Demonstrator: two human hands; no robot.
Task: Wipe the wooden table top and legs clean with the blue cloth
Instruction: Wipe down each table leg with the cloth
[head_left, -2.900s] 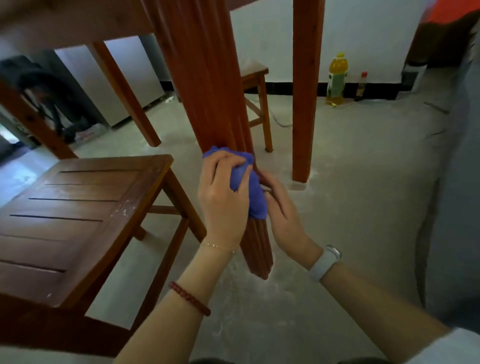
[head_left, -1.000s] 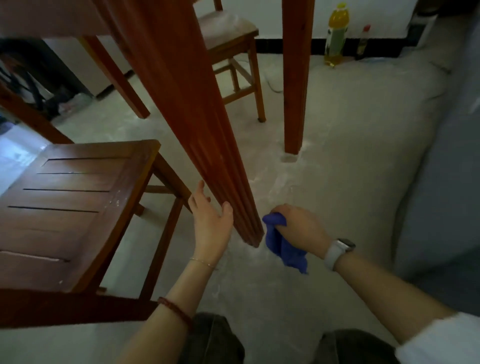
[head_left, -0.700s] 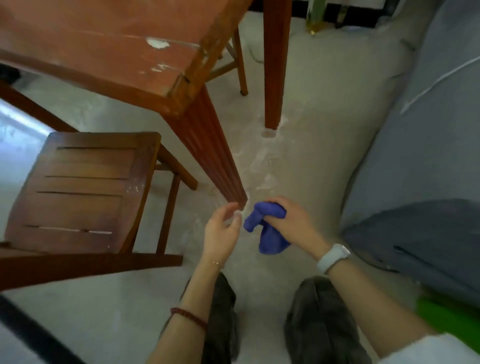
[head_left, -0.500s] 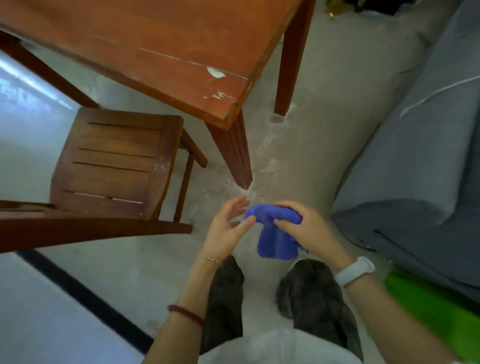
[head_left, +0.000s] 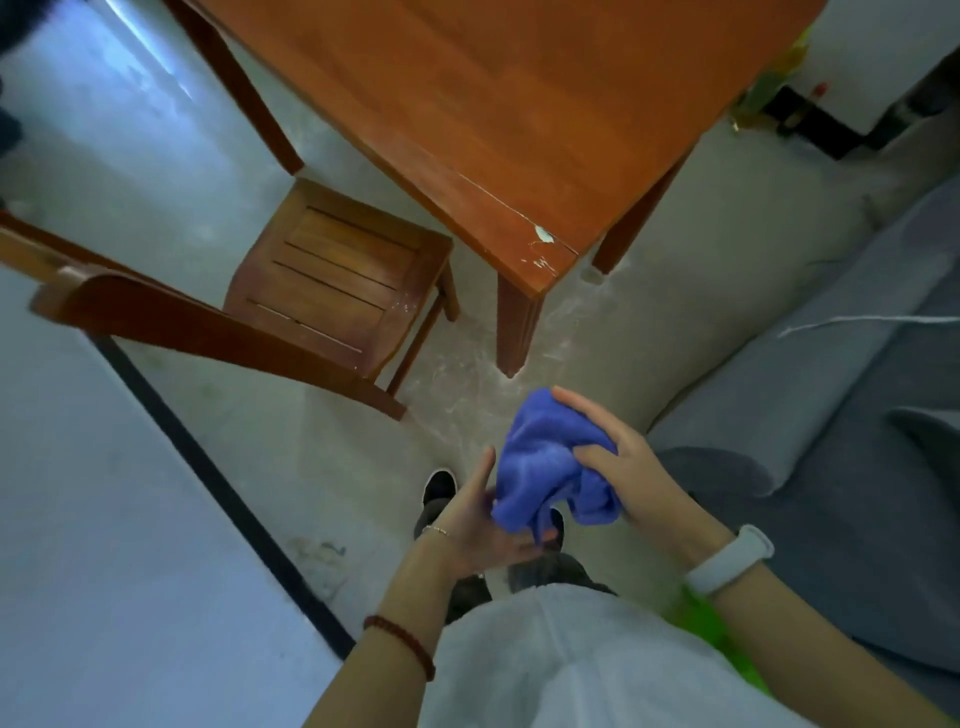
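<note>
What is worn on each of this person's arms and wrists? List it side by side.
Left wrist: a thin, pale chain bracelet; further up the forearm, a dark red bead bracelet. Right wrist: a white band, like a watch strap. Both forearms are bare of sleeves.

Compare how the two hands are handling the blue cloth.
The right hand grips the bunched blue cloth from above with curled fingers; the left hand lies palm-up beneath it, fingers fairly straight. The right wrist wears a white band, the left a thin bracelet. Both touch the cloth, clear of the wooden table.
</note>
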